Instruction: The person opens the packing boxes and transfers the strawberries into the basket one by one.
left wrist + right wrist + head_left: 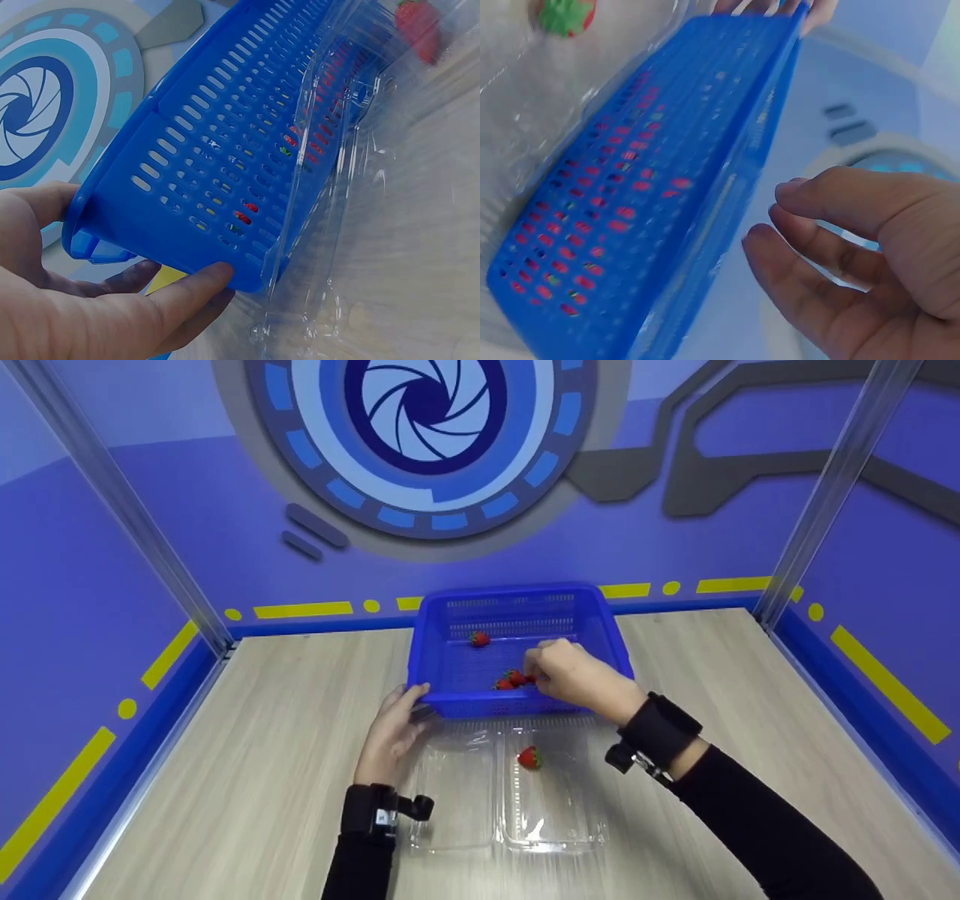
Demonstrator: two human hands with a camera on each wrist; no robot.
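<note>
A blue plastic basket [487, 705] stands at the back of the table, with one strawberry [479, 639] at its rear and several others [514, 677] by the front wall. My left hand [391, 739] grips the basket's front left corner, thumb on the rim, fingers against the outer wall. Over the front right of the basket is my right hand [574, 671], close to the strawberries. In the right wrist view its thumb and bent fingers [769, 251] are apart with nothing between them. A clear plastic clamshell box [457, 817] lies unfolded before the basket, one strawberry [529, 757] in its right half.
The wood-look table [300, 750] extends on both sides of the basket and box. Patterned blue panels [510, 555] enclose the back and sides, joined by metal corner posts [825, 487]. The basket stands close to the back panel.
</note>
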